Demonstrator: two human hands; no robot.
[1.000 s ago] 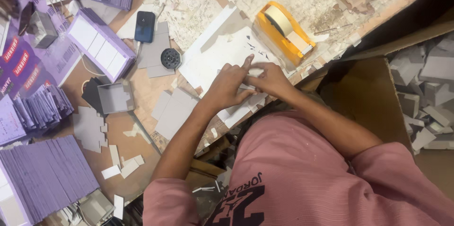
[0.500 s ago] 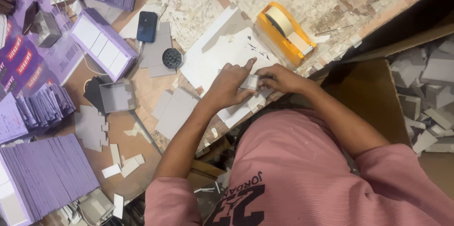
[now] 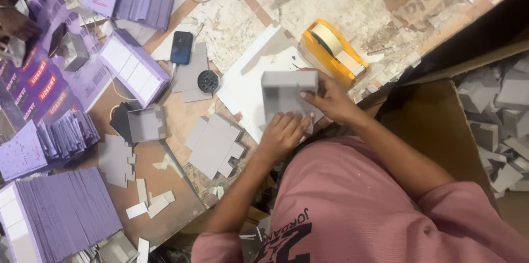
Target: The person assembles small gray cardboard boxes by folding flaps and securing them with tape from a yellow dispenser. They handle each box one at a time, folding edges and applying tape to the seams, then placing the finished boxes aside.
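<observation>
Raised now, grey box [image 3: 287,95] sits between both hands [image 3: 308,114].

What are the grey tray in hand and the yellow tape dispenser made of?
Grey tray: looks like matte greyboard; dull surface, creased upright walls, same grey as the flat cut blanks. Tape dispenser: probably moulded plastic; smooth, uniformly yellow, slightly glossy body.

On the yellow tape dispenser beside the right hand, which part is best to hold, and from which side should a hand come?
Probably the yellow tape dispenser is best gripped across its long yellow side walls, coming from above. It lies flat on the worktable, with the roll upright between the walls. Its cutter end points toward the right hand, so stay toward the roll end, away from the blade.
</observation>
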